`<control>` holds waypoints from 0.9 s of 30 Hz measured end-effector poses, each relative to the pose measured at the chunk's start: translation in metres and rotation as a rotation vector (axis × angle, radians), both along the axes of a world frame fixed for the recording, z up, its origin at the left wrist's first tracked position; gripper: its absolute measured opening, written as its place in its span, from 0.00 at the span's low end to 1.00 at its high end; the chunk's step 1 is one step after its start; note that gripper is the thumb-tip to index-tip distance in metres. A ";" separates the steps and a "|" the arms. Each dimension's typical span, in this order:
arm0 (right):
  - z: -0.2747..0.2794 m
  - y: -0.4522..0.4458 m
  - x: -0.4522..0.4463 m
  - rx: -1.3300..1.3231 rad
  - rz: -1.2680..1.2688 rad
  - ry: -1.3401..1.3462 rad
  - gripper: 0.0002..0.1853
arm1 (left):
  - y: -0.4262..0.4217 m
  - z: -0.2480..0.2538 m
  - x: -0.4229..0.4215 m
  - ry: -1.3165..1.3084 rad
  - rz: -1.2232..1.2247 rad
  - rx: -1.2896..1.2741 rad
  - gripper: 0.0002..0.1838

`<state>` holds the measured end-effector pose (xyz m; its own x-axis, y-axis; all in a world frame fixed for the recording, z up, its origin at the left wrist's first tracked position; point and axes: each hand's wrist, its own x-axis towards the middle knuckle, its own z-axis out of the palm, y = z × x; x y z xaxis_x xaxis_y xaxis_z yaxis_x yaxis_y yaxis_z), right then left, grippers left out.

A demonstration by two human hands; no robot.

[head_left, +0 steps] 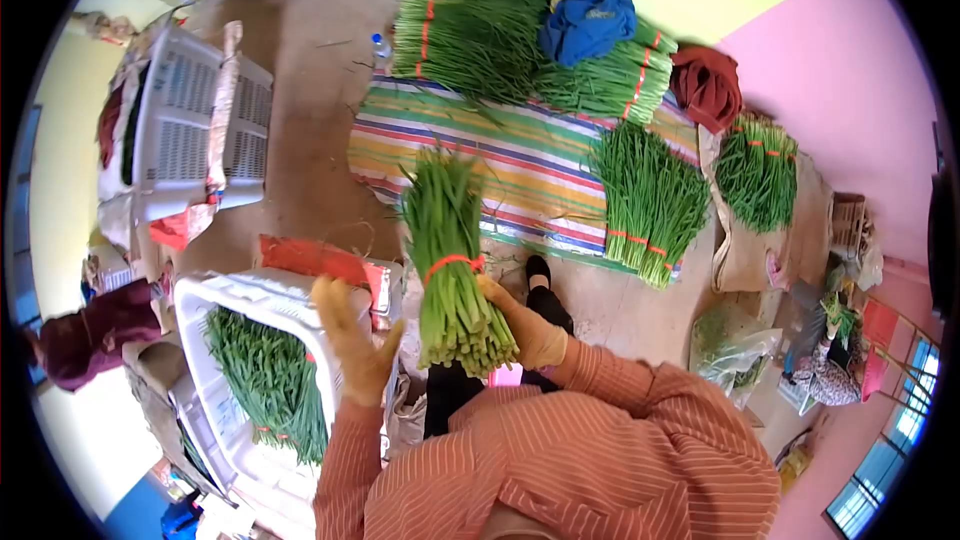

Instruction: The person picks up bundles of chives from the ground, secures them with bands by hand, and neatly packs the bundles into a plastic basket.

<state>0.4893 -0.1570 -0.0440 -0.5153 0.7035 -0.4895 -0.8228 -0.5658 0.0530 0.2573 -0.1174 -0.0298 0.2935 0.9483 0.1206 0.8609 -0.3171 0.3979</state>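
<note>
A bundle of long green stalks [452,280], tied with a red band, stands upright before my body with its cut ends toward me. My right hand [528,328], in a pale yellowish glove, is wrapped against the bundle's lower right side. To the left of the bundle, apart from it, my gloved left hand [356,340] is raised with its fingers spread and nothing in it. Below and left of that hand is a white plastic crate [190,305] with banded greens [265,380] inside.
A striped sheet [480,155] bears stacked green bundles [470,30] and a blue cloth [590,20]. More bundles [757,170] lie at right beside a brown cloth [706,88]. White crates [200,120] stand at left. People are at far left [100,335] and far right [828,378].
</note>
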 end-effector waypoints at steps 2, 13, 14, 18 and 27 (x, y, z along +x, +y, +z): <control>0.036 0.017 -0.004 0.124 0.088 0.091 0.26 | 0.026 0.011 0.018 -0.071 -0.184 0.195 0.46; 0.196 0.112 0.046 1.074 0.730 -0.818 0.29 | 0.049 0.130 0.004 -0.652 -0.126 0.168 0.32; 0.213 0.111 0.036 1.174 0.538 -1.201 0.33 | 0.045 0.134 0.000 -0.710 -0.087 0.089 0.31; 0.193 0.117 0.005 1.630 0.272 -1.487 0.50 | 0.029 0.148 0.008 -1.673 0.064 -0.426 0.25; 0.179 0.087 -0.046 1.629 -0.081 -1.859 0.56 | 0.024 0.147 0.037 -1.698 0.026 0.102 0.45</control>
<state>0.4433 -0.0705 0.1350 -0.3551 0.8017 0.4808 0.4702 0.5977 -0.6494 0.2947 -0.0934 0.1169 -0.2342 0.9197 0.3152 -0.4754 -0.3911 0.7880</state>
